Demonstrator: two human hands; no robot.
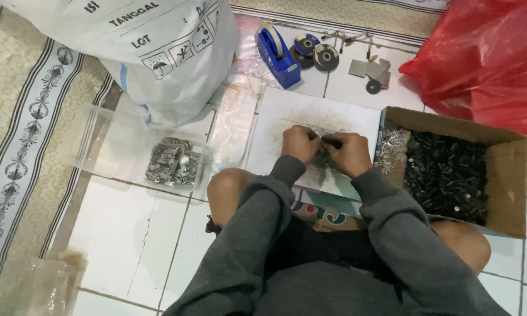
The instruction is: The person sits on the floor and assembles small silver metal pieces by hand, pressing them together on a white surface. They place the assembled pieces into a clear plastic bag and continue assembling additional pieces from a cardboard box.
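I sit on a tiled floor with both hands together over a white board (310, 114). My left hand (300, 143) and my right hand (349, 152) pinch a small bunch of thin metal parts (323, 142) between their fingertips. The parts are tiny and half hidden by my fingers. Grey sleeves cover both arms. Loose silvery bits lie scattered on the board just beyond my hands.
A cardboard box (503, 193) of small black parts stands at right. A clear tray (108, 146) at left holds bagged metal pieces (173, 164). A white sack (158, 52), a blue tape dispenser (277, 55), grinding discs (316, 51) and a red plastic bag (486, 52) lie beyond.
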